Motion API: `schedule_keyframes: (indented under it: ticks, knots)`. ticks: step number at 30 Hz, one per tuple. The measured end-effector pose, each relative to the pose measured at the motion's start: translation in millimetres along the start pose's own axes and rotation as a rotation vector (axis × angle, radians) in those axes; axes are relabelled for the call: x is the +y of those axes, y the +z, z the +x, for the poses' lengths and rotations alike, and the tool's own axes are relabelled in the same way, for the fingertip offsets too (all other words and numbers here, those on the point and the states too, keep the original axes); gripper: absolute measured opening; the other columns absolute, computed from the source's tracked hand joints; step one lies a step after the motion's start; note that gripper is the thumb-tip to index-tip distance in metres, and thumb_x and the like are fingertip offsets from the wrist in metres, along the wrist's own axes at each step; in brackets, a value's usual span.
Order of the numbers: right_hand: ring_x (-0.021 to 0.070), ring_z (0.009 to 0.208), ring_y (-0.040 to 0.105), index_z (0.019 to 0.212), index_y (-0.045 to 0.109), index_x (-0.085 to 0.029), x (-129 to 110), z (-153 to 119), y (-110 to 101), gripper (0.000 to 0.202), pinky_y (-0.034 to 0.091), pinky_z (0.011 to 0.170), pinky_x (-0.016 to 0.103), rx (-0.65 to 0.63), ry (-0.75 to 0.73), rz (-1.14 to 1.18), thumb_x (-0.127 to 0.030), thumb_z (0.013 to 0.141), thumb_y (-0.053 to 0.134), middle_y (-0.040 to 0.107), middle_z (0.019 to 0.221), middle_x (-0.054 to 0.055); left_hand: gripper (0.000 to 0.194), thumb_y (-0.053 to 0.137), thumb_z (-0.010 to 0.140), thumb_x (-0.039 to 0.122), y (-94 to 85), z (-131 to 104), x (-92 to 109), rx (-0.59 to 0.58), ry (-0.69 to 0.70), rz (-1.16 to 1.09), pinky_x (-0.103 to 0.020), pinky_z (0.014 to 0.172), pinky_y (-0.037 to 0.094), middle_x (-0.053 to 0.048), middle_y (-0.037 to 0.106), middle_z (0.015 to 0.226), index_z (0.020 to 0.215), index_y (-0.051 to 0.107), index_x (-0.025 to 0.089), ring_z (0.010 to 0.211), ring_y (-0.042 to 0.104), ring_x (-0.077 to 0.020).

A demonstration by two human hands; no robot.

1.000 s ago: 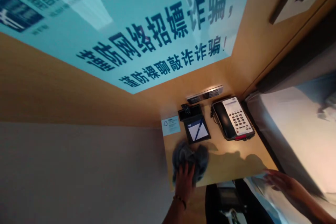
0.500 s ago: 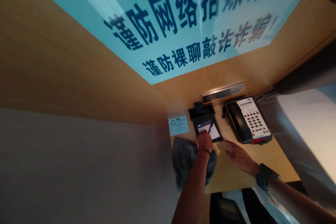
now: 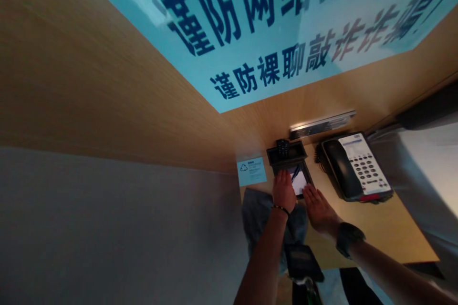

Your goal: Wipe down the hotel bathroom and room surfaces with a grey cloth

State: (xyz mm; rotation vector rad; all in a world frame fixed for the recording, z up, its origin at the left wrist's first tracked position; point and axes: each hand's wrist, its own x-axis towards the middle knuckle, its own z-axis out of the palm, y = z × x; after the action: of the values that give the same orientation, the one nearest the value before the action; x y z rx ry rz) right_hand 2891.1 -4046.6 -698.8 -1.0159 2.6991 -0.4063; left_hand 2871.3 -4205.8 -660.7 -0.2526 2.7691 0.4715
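Note:
A dark tray (image 3: 308, 171) holds a white notepad (image 3: 299, 182) with a dark pen (image 3: 296, 173) lying across it. My left hand (image 3: 284, 191) rests at the left side of the tray, its fingers stretched out and holding nothing. At the tray's lower right corner, my right hand (image 3: 319, 208) lies with fingers extended, also holding nothing. Under and beside my left wrist is a grey cloth (image 3: 256, 214). Just behind the tray stands a black box (image 3: 296, 151) with a small dark remote (image 3: 282, 148) in it.
A desk phone (image 3: 365, 164) sits on the right of the wooden desk (image 3: 379, 224). A light blue card (image 3: 252, 171) lies at the left edge. A metal socket strip (image 3: 322, 125) and a large blue sign (image 3: 250, 71) are on the wall behind.
My left hand's curled fingers have straightened. My right hand has moved in against the tray's corner. The view has shifted, so the desk items appear farther right, and the pad is partly covered.

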Motion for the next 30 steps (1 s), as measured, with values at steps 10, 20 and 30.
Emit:
schedule_keyframes:
  ticks: [10, 20, 30]
  knots:
    - [0.0315, 0.131, 0.042, 0.130, 0.052, 0.003, -14.9, -12.8, -1.2, 0.051, 0.044, 0.104, 0.050, 0.015, -0.064, -0.153, -0.008, 0.084, 0.036, 0.045, 0.140, 0.021, 0.060, 0.050, 0.079, 0.009, 4.2, -6.9, -19.3, 0.031, 0.086, -0.140, -0.037, 0.120, 0.027, -0.016, 0.045, 0.145, 0.139, 0.042, 0.004, 0.139, 0.034, -0.0223]
    - [0.0302, 0.132, 0.041, 0.133, 0.052, -0.001, -12.3, -13.0, 6.7, 0.055, 0.040, 0.106, 0.053, -0.014, -0.043, -0.183, -0.008, 0.080, 0.036, 0.044, 0.141, 0.019, 0.075, 0.061, 0.082, 0.049, 32.8, -135.4, -38.9, 0.120, -0.329, 0.119, -0.062, 0.110, 0.031, -0.018, 0.036, 0.151, 0.145, 0.040, 0.013, 0.137, 0.033, -0.0418]
    - [0.0283, 0.126, 0.049, 0.129, 0.056, -0.003, 4.4, -14.7, 16.8, 0.050, 0.046, 0.101, 0.048, 0.075, -0.101, -0.109, -0.015, 0.086, 0.033, 0.050, 0.137, 0.018, 0.058, 0.054, 0.085, 0.029, 92.9, -214.7, -63.1, -0.226, -0.043, 0.075, -0.055, 0.110, 0.039, 0.000, 0.041, 0.150, 0.140, 0.044, 0.043, 0.134, 0.042, -0.0336]
